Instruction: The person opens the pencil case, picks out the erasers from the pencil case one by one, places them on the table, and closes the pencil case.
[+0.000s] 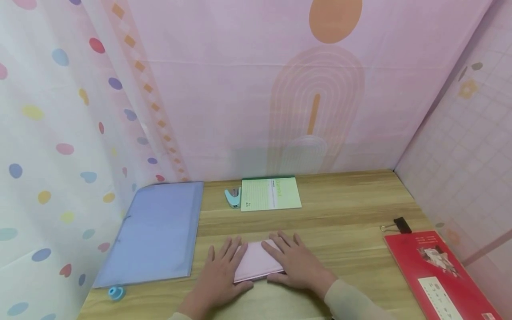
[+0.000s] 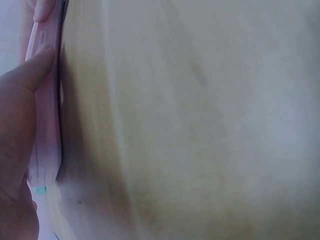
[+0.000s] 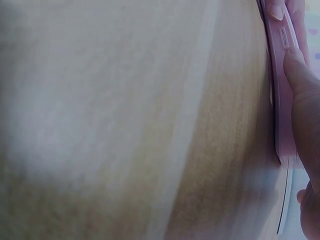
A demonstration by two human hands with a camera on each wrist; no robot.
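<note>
A flat pink rectangular case (image 1: 258, 260) lies on the wooden table, between my two hands. My left hand (image 1: 222, 273) rests along its left side, fingers extended away from me and thumb at the near edge. On the opposite side, my right hand (image 1: 298, 262) has its fingers spread over the right edge, its thumb also at the near edge. In the left wrist view, the left thumb (image 2: 30, 70) touches the case's near side, close to a small slot (image 2: 43, 37). The right wrist view shows the right thumb (image 3: 300, 75) against that same side.
A blue folder (image 1: 160, 231) lies at left, with a small blue round object (image 1: 116, 293) in front. Towards the back sit a light blue stapler (image 1: 233, 198) and a green notebook (image 1: 256, 195). A binder clip (image 1: 402, 225) and a red book (image 1: 412, 253) are at right.
</note>
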